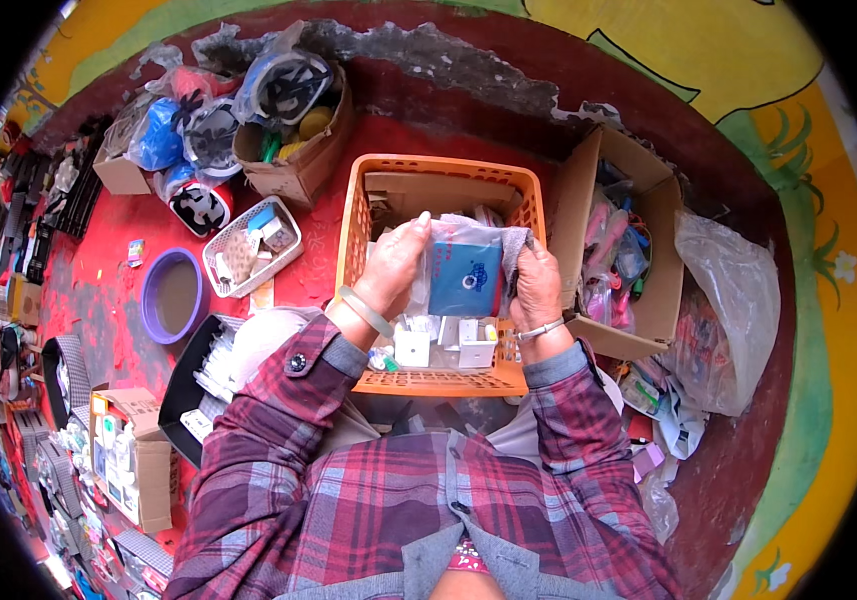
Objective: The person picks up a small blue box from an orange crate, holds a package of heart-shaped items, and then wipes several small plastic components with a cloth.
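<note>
Both my hands hold up a flat blue packet (462,283) in a clear plastic sleeve, over the orange basket (439,163). My left hand (396,268) pinches the sleeve's upper left side, thumb on top. My right hand (537,290) grips its right side, closed also on a grey cloth (516,245) bunched at that edge. Inside the basket, below the packet, lie small white boxes (412,349) and other small goods. A piece of brown cardboard (399,186) lines the basket's far side. The packet hides the basket's middle.
Right of the basket stands an open cardboard box (589,160) of pink and colourful goods, beside a clear plastic bag (739,320). To the left are a white basket (284,262), a purple basin (152,300) and a black crate (177,405). Another carton (294,178) stands behind.
</note>
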